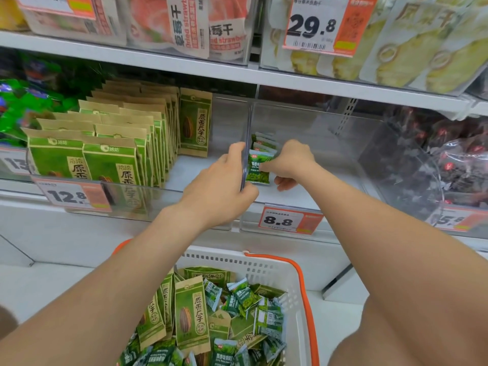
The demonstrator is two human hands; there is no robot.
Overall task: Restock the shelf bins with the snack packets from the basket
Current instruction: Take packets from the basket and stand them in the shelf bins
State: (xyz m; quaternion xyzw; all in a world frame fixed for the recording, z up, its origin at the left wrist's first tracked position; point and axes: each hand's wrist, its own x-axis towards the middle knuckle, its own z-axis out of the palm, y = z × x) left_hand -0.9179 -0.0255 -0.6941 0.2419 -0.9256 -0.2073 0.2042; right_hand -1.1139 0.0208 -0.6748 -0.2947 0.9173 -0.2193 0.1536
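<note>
Small green snack packets (258,167) stand upright in the clear bin (343,207); more fill the white basket (264,262).

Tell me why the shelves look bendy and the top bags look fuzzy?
Head view: the wide-angle lens bows the white metal shelf edge; the pink dried-strawberry bags near the top border are soft and smeared; the small green snack packet pinched by the right hand is sharp; the clear plastic divider gripped by the left hand shows a pale sheen.
</note>
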